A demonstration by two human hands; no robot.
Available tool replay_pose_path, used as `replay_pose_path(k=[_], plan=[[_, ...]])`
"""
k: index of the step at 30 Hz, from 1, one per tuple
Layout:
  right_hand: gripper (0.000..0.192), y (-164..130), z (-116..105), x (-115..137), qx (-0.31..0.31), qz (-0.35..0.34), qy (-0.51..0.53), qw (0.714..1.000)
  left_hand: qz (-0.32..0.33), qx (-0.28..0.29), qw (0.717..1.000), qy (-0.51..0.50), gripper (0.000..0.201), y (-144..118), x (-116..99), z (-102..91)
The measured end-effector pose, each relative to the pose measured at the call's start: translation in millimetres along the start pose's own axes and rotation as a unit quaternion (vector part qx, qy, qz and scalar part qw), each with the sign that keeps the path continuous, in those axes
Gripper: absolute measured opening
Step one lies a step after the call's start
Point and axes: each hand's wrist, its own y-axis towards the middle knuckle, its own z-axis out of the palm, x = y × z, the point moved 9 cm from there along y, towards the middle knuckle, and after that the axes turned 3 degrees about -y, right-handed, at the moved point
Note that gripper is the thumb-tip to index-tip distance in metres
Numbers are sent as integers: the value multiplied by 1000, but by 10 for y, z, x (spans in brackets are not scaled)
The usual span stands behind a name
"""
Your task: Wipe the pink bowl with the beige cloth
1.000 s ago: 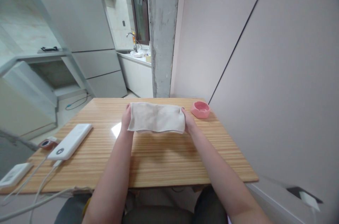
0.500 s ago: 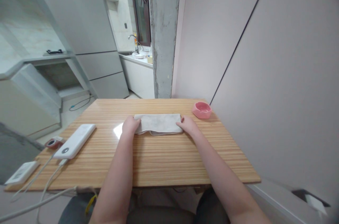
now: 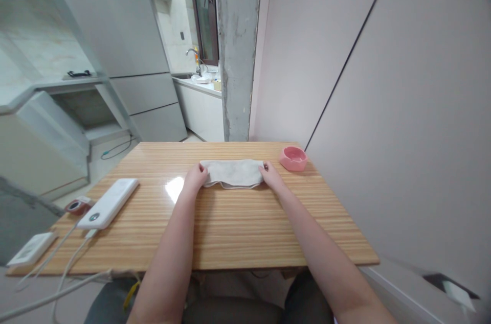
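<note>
A folded light grey cloth (image 3: 232,172) stretches sideways between my two hands over the middle of the wooden table. My left hand (image 3: 197,177) is closed on its left end, thumb on top. On the right end, my right hand (image 3: 269,173) pinches the cloth between thumb and fingers. The near edge of the cloth hangs in a loose wave, with its layers showing. Whether the cloth rests on the table or is slightly lifted, I cannot tell.
A pink ashtray-like dish (image 3: 293,158) stands at the table's back right corner. On the left lie a white power bank (image 3: 109,204) with a cable, a reddish-brown round item (image 3: 78,206) and a white box (image 3: 32,249). The wall (image 3: 376,124) borders the table's right side.
Both hands have moved slightly away from me with the cloth. The left hand has also shifted right, and the cloth's near edge now bows more.
</note>
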Motion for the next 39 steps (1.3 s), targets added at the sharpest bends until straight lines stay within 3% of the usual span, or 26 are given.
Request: replay_pose_path(k=[5,8,12,15,18,20,22,25,28,30,33,35,37,39], plan=[[9,17,-165,-3,-35,0,-12,999,52,-54,997,8,27,-46,-149,-112],[9,3,-274,36,-47,-33,-136,989,22,-40,998,45,47,-51,-63,-78],[9,-4,-221,-1,-8,-40,-267,963,-11,38,992,116,18,-52,53,72],[13,-3,-155,5,9,-48,-272,961,23,6,990,136,12,-58,-58,13],[21,4,-183,42,-13,-48,-233,971,86,-51,991,92,11,-77,-265,-84],[26,9,-252,63,-38,-43,-200,978,89,-62,994,35,15,-75,-308,-107],[32,10,-316,69,-53,-37,-180,982,57,-51,997,6,19,-61,-261,-85],[45,-4,-322,35,-27,-25,-205,978,14,5,998,54,14,-61,-156,14],[49,-48,-263,-44,28,2,-260,965,11,42,994,105,13,-94,-107,75],[51,-81,-260,-42,33,11,-290,956,19,34,992,119,20,-116,-124,68],[55,-120,-277,140,-20,-43,-335,941,69,-41,988,132,33,-154,-284,9],[55,-159,-171,297,-29,-116,-349,929,153,-63,978,128,39,-205,-487,77],[56,-200,45,355,20,-171,-358,918,242,1,962,130,44,-271,-659,323],[59,-227,249,293,86,-178,-375,905,273,91,946,151,49,-320,-689,591]])
